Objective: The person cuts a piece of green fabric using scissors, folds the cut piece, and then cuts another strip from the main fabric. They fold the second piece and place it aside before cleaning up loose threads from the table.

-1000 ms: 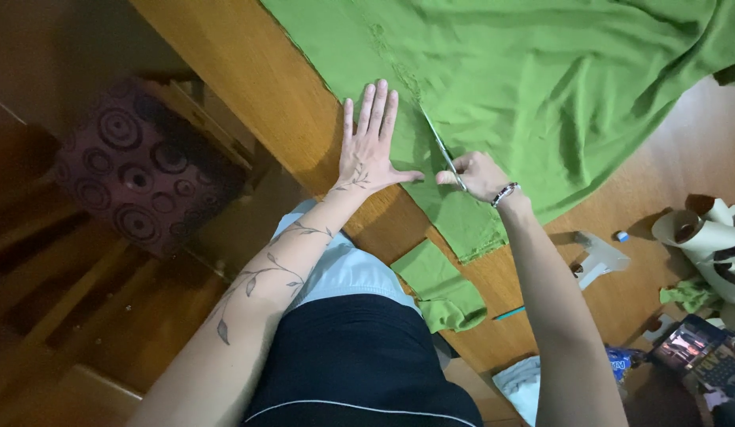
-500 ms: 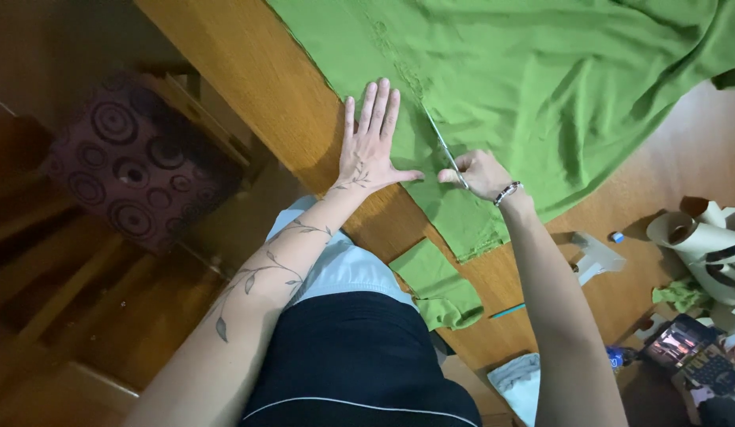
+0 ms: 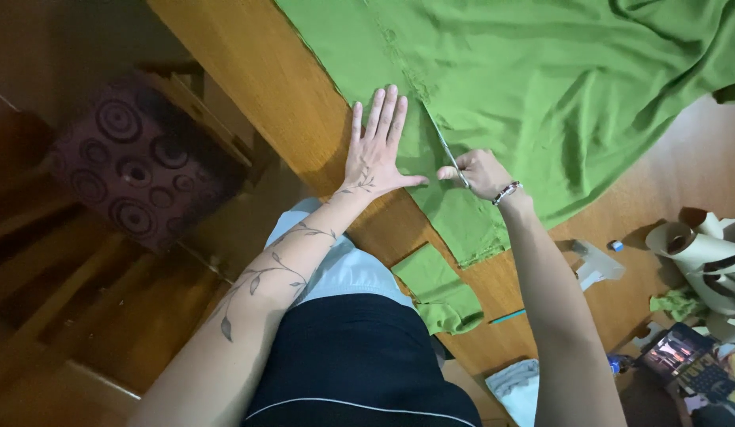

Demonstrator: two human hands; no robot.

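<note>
Left hand (image 3: 375, 154) lies flat, fingers spread, pinning the green fabric (image 3: 541, 87) to the wooden surface (image 3: 249, 71). Right hand (image 3: 478, 172), just right, is clamped on scissors (image 3: 453, 158) in the cut. Judgement: keep cloth taut, blades following the line.

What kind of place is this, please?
Probably a home sewing corner. Green cloth covers a wooden table; the right hand cuts it with scissors while the left hand presses it flat. Paper rolls lie at the side.

left hand (image 3: 375, 154) flat on green fabric (image 3: 541, 87), scissors (image 3: 450, 154)
</note>
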